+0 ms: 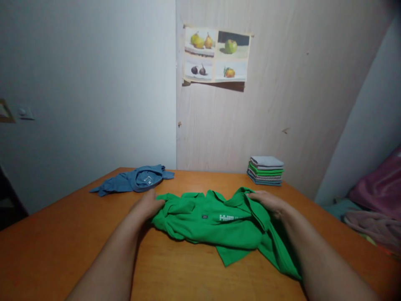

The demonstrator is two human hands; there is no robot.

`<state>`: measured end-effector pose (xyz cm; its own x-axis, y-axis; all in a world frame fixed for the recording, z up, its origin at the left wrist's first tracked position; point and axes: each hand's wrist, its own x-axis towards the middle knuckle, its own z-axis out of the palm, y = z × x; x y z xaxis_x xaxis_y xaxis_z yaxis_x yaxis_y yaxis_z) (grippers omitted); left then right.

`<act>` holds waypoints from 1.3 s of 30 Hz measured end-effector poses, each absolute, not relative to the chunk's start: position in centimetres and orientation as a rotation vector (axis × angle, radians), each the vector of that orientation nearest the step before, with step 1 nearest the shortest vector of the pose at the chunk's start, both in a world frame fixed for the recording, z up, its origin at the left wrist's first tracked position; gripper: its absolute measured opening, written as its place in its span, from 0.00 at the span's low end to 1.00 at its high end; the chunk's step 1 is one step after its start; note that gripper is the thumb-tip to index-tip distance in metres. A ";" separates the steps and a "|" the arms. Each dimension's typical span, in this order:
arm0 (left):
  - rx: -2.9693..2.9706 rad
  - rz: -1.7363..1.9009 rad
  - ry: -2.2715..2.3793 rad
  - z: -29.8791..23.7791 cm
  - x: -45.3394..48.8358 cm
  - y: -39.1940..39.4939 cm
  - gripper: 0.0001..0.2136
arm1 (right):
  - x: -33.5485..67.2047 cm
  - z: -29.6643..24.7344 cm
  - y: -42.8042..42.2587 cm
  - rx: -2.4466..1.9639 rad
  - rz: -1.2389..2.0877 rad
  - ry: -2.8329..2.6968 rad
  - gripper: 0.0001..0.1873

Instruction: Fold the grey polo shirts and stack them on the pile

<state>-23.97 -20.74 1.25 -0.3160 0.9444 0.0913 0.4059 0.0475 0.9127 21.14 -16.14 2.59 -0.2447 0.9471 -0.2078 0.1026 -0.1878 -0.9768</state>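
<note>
A green shirt with white lettering and a small dark label lies bunched across the middle of the table, between my two hands. At its left end, my left hand is closed on the fabric. My right hand grips the upper right part, fingers partly hidden by the cloth. One corner of the shirt points down toward me, and a longer piece trails to the lower right beside my right forearm.
A crumpled blue shirt lies at the table's back left. At the back right stands a stack of folded clothes. The orange wooden table meets a wall with a fruit poster. Pink and purple fabric sits beyond its right edge.
</note>
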 end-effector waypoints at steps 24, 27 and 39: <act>1.084 1.517 1.034 4.7 -21.7 -22.5 0.14 | 22.1 3.8 -15.8 -1.122 1.407 -1.082 0.09; 0.878 1.653 1.027 5.1 -22.5 -22.2 0.13 | 22.3 4.2 -16.5 -1.084 1.635 -1.065 0.10; 0.554 2.166 1.430 3.2 -24.1 -20.0 0.06 | 23.3 3.5 -13.5 -0.951 1.336 -0.800 0.14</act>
<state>-24.10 -20.02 3.23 -0.8015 0.5941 0.0682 -0.1706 -0.3365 0.9261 23.32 -13.53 3.48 0.0886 0.9946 -0.0532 -0.4234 -0.0107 -0.9059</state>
